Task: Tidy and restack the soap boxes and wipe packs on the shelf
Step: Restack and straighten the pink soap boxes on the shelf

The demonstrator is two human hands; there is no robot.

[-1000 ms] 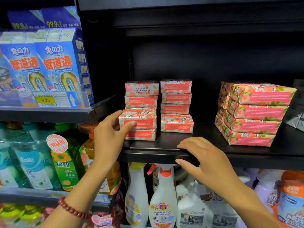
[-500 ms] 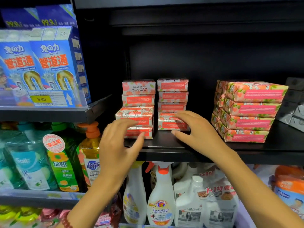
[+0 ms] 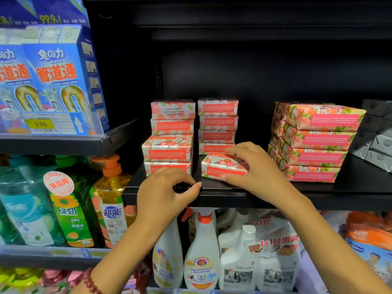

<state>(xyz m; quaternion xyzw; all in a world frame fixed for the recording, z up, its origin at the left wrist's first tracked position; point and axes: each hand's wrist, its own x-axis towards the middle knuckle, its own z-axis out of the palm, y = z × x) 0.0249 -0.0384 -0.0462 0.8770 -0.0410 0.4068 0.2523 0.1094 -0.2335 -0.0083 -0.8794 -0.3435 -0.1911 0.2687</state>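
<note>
Two stacks of small pink soap boxes stand on the black shelf (image 3: 265,194). The left stack (image 3: 169,134) has one box sticking out forward. My right hand (image 3: 252,166) grips the bottom soap box (image 3: 222,166) of the right stack (image 3: 217,124), which sits pulled forward and skewed in front of the stack. My left hand (image 3: 167,189) hovers at the shelf's front edge below the left stack, fingers curled, holding nothing. A larger stack of pink wrapped packs (image 3: 314,141) stands to the right.
Grey boxes (image 3: 377,134) sit at the far right of the shelf. Blue drain-cleaner boxes (image 3: 57,77) fill the upper left shelf. Detergent bottles (image 3: 63,209) and spray bottles (image 3: 201,251) stand on the shelves below. The shelf back is dark and open.
My right hand took hold of the bottom box of the right stack and drew it forward. My left hand came off the left stack and dropped to the shelf edge.
</note>
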